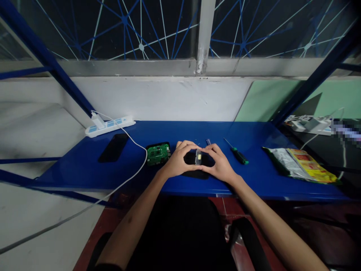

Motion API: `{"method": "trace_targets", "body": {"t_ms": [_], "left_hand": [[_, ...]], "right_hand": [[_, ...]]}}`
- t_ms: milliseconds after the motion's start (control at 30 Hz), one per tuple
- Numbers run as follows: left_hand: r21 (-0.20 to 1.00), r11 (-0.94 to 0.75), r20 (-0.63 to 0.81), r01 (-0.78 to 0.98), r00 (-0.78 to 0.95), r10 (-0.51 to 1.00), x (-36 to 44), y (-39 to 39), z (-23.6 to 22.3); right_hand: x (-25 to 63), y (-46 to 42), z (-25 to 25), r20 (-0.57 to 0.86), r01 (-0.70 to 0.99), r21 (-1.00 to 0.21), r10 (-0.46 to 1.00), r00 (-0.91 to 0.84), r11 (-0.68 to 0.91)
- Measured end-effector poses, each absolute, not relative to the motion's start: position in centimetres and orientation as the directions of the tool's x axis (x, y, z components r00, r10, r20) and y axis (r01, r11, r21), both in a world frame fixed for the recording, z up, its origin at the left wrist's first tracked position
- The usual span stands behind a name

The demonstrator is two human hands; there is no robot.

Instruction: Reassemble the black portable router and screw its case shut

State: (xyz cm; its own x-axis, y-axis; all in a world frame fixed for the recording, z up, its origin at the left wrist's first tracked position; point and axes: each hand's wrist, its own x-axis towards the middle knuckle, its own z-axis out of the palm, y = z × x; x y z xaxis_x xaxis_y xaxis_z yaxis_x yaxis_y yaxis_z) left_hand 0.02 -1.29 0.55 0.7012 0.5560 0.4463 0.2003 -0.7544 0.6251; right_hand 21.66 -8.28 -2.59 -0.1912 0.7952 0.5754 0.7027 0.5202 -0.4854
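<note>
Forearms [145, 212], hands [177, 162] around yellow-marked clear case [198, 157]

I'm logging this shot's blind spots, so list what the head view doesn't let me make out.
All in the head view:
Small clear piece between left hand and right hand: its yellowish mark is too small to read.
Black item beneath: full outline covered by both hands.
Blue cylinder: near end hidden by the right hand.
White cable: cut off by the left edge.
Foil packet: print too blurred.

- Clear piece [198, 157] between the fingers [215, 149] — too small to identify.
- Black item [194, 174] beneath them — partly hidden.
- White cable [56, 226], cut off at the left edge.
</note>
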Motion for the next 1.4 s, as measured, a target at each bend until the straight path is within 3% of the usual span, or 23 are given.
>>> {"method": "trace_targets", "body": {"t_ms": [167, 533, 1400], "left_hand": [[0.527, -0.809, 0.457, 0.260, 0.716, 0.528, -1.4, -0.4, 0.5], [0.451, -0.825, 0.500, 0.341, 0.669, 0.550, -1.3, -0.2, -0.8], [0.412, -0.829, 0.491, 0.378, 0.674, 0.552, -1.5, -0.3, -1.0]], "right_hand": [[21.5, -8.3, -2.3, 0.556, 0.730, -0.469, 0.809, -0.193, 0.497], [21.9, -8.3, -2.4, 0.550, 0.766, -0.438, 0.814, -0.186, 0.470], [21.9, -8.6, -1.9, 0.549, 0.770, -0.440, 0.817, -0.177, 0.462]]}}
